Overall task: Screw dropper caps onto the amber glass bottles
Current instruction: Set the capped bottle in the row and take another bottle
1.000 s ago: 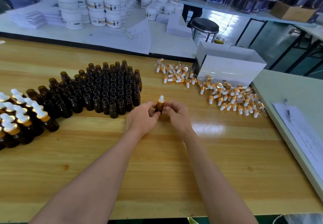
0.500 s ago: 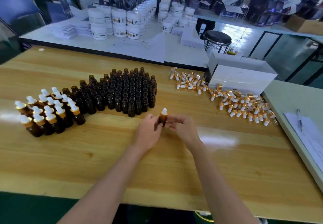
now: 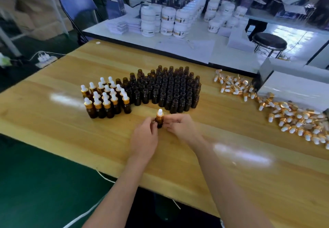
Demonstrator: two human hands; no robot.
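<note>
Two hands hold one capped amber bottle (image 3: 159, 121) upright just in front of the block of uncapped bottles (image 3: 169, 92); the left hand (image 3: 144, 138) and right hand (image 3: 181, 126) each curl their fingers round it. Loose dropper caps (image 3: 293, 119) lie on the desk (image 3: 71, 129), right of that block.

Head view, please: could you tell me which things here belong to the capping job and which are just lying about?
Job in hand: held amber bottle with its dropper cap, gripped by the left hand and right hand; uncapped bottles; capped bottles; loose dropper caps.
Lying about: white jars; stool; blue chair; power strip.
</note>
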